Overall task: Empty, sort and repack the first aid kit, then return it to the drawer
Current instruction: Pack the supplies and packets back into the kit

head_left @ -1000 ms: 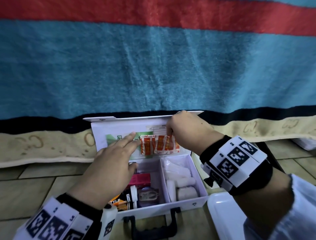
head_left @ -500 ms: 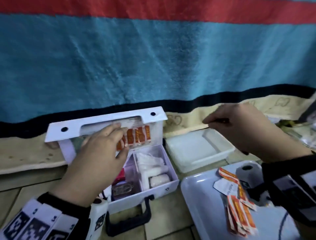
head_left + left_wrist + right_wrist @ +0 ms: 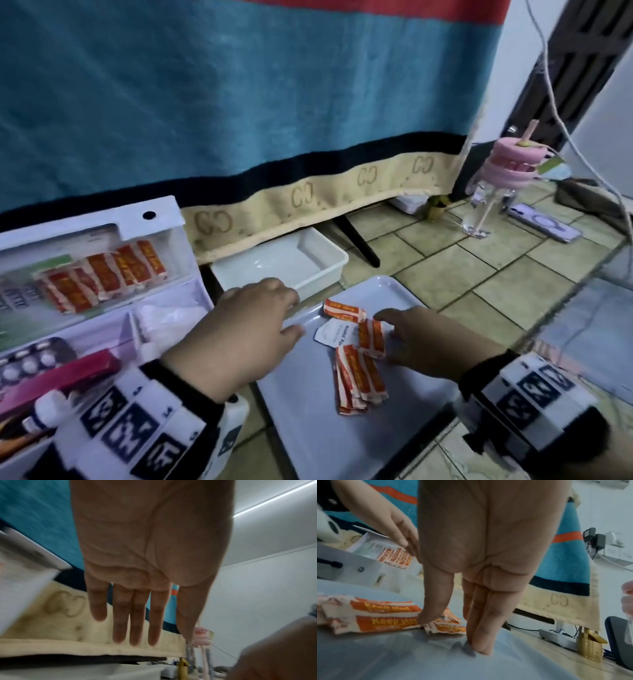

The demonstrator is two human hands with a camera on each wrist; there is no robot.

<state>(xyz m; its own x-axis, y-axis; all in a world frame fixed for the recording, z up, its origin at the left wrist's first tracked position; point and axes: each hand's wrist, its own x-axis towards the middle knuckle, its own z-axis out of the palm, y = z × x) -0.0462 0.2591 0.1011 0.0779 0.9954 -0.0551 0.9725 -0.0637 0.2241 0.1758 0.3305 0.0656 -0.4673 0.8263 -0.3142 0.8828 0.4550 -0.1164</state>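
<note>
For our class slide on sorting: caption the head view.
Both hands, left hand and right hand, hover over plaster strips on the tray, kit open.

The first aid kit [image 3: 102, 308] is sitting open on the floor at nine o'clock, its lid standing up behind its compartments. Plasters [image 3: 102, 274] are lying tucked in the lid; a blister pack [image 3: 30, 363] is lying in the near left compartment. At six o'clock a tray [image 3: 325, 438] is lying just right of the kit, carrying loose plaster packets [image 3: 359, 380] and an alcohol pad [image 3: 337, 334]. A tub [image 3: 322, 270] is sitting behind the tray at twelve o'clock, half under the hanging blanket [image 3: 239, 102]. At two o'clock a phone [image 3: 544, 222] is lying on the floor.
</note>
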